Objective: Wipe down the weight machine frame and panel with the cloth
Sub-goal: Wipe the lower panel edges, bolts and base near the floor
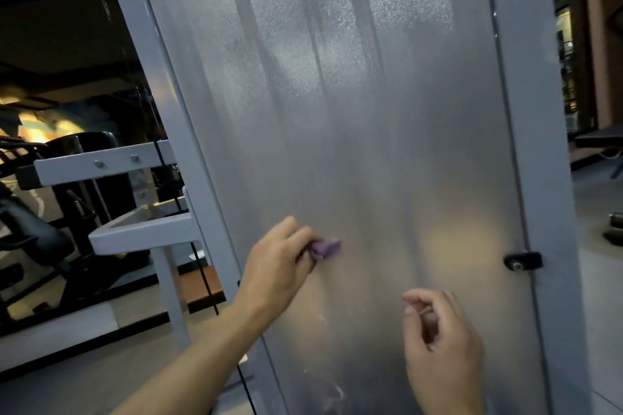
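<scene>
Left hand [276, 259] fingers curl round a purple cloth [325, 248], pressed against the frosted panel [354, 111]. Right hand [438, 347], near the panel, fingers loosely curled, holding nothing.

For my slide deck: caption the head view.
Left hand presses a purple cloth to the frosted panel; right hand hovers empty.

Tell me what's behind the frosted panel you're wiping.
Through the frosted panel only blurred vertical shadows and a warm glow low down show; what they belong to cannot be made out. The left hand holds the purple cloth against its front.
</scene>
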Demonstrator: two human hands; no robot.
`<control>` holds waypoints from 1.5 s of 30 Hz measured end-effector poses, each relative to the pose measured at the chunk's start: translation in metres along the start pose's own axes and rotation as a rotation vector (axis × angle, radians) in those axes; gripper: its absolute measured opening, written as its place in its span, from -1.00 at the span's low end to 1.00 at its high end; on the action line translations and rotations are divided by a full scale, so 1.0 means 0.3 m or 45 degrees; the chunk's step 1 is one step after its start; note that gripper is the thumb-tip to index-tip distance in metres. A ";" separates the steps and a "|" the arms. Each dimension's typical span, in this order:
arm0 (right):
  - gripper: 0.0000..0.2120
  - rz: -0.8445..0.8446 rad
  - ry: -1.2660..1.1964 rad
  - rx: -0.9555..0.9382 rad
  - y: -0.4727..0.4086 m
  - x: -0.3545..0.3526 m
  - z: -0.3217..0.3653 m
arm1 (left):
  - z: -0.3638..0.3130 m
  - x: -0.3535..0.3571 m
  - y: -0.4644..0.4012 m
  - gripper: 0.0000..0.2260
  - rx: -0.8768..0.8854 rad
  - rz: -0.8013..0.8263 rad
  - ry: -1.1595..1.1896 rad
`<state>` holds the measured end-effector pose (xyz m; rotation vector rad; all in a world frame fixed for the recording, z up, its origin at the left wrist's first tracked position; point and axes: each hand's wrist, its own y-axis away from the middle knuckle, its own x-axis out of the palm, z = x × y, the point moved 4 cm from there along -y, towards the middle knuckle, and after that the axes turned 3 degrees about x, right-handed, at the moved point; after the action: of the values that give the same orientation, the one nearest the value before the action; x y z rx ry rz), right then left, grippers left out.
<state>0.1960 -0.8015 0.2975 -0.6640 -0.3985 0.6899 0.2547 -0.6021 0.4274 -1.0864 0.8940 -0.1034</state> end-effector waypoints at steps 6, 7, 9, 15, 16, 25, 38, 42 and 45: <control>-0.77 0.031 0.050 0.062 -0.024 -0.052 -0.020 | -0.042 -0.060 -0.123 -0.95 -0.118 -0.267 0.039; -0.73 0.032 0.067 0.079 -0.029 -0.062 -0.030 | -0.065 -0.018 -0.080 -0.95 -0.053 -0.218 0.041; -0.64 0.037 0.109 0.104 -0.034 -0.082 -0.041 | -0.111 0.089 0.033 -0.91 0.077 -0.040 0.057; -0.65 0.028 0.103 0.120 -0.030 -0.137 -0.021 | -0.130 0.139 0.047 -0.78 0.060 0.046 0.114; -0.70 0.018 0.094 0.111 -0.028 -0.146 -0.014 | -0.132 0.108 0.009 -0.77 0.011 -0.019 0.134; -0.73 0.086 0.095 0.210 -0.014 -0.172 0.030 | -0.223 0.200 0.084 -0.72 0.139 0.077 0.111; -0.73 0.091 0.140 0.333 -0.017 -0.205 -0.044 | -0.276 0.183 -0.037 -0.81 0.056 -0.033 0.199; -0.74 0.098 0.146 0.355 -0.026 -0.239 -0.066 | -0.335 0.304 0.065 -0.80 0.181 0.189 0.185; -0.76 0.080 0.168 0.359 -0.033 -0.259 -0.081 | -0.336 0.268 0.003 -0.77 0.131 0.115 0.227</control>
<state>0.1584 -0.8715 0.2771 -0.4528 -0.1546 0.7410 0.2394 -0.7132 0.3636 -0.9497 1.0850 -0.1714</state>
